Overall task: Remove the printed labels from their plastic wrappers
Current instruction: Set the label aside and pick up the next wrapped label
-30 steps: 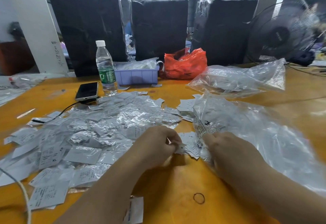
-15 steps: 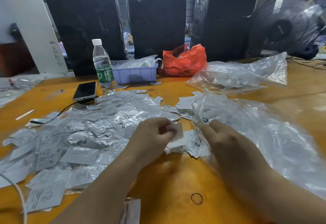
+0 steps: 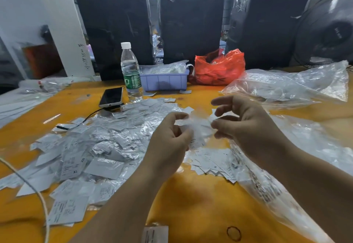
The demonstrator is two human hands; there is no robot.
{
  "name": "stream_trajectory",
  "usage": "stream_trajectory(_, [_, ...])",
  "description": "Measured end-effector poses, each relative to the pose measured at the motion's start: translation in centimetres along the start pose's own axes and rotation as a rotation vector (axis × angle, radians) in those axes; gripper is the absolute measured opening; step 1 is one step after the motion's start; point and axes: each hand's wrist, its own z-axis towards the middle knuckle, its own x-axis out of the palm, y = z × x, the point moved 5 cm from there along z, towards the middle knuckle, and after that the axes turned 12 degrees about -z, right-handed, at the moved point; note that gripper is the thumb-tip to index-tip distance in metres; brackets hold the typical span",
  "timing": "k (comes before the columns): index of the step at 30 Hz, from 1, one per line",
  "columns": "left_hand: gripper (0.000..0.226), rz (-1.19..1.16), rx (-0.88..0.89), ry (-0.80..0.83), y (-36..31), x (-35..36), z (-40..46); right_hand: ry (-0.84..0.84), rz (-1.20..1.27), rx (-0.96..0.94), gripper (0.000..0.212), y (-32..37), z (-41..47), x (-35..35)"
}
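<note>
Both hands are raised above the orange table (image 3: 191, 204), holding one small wrapped label (image 3: 198, 126) between them. My left hand (image 3: 172, 137) pinches its left edge. My right hand (image 3: 246, 126) pinches its right edge with thumb and a finger, the other fingers spread. The label is blurred, so wrapper and print cannot be told apart. A big heap of labels and crinkled clear wrappers (image 3: 99, 143) covers the table to the left. A small stack of bare labels (image 3: 212, 162) lies under the hands.
A large clear bag (image 3: 298, 147) lies on the right, another clear bag (image 3: 286, 87) behind it. At the back stand a water bottle (image 3: 130, 74), a phone (image 3: 111, 97), a purple tray (image 3: 164, 80) and a red bag (image 3: 219, 68). A rubber band (image 3: 234, 233) lies near me.
Both hands have lifted off the table and come up with a wrapped label stretched between them. My right hand has left the mouth of the large clear bag.
</note>
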Motion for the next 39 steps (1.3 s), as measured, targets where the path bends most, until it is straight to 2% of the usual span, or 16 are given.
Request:
stream_trajectory(6, [0.030,0.019,-0.019,-0.049,-0.3,-0.7,0.2,0.020,0.097,0.033,0.035,-2.2,1.9,2.0])
stream_trajectory(10, [0.047,-0.029,-0.077,-0.039,0.2,-0.5,0.2,0.038,0.056,0.073,0.032,-3.6,2.0,2.4])
stream_trajectory(13, [0.025,0.044,-0.032,-0.031,0.3,-0.4,0.1,0.065,0.066,0.061,0.032,-3.9,1.9,2.3])
stream_trajectory(15, [0.018,0.041,-0.025,-0.014,0.4,-0.4,0.2,0.095,0.071,0.069,0.027,-4.1,1.6,2.6])
stream_trajectory(18, [0.016,-0.012,-0.020,0.039,0.1,0.0,0.1,0.192,0.142,0.154,0.020,-4.5,1.3,3.4])
stream_trajectory(22, [0.018,0.022,0.014,0.027,-0.4,-0.2,-0.1,0.344,0.287,0.245,0.038,-4.4,0.9,4.4])
stream_trajectory(24, [0.022,0.030,0.011,0.005,-0.4,-0.5,0.0,0.365,0.352,0.279,0.039,-4.5,0.8,4.4])
stream_trajectory(29, [0.022,0.008,-0.029,-0.040,0.1,-1.2,0.4,0.421,0.386,0.337,0.017,-4.5,0.8,4.2])
stream_trajectory(32, [0.019,-0.007,-0.059,-0.055,0.4,-1.5,0.5,0.505,0.364,0.358,0.017,-4.3,0.2,4.4])
stream_trajectory(34, [0.022,-0.023,-0.085,-0.059,0.5,-1.4,0.5,0.495,0.358,0.365,0.017,-4.3,0.1,4.3])
stream_trajectory(39, [0.044,-0.034,-0.155,0.030,0.4,-0.5,0.3,0.297,0.480,0.388,0.018,-4.5,0.4,3.1])
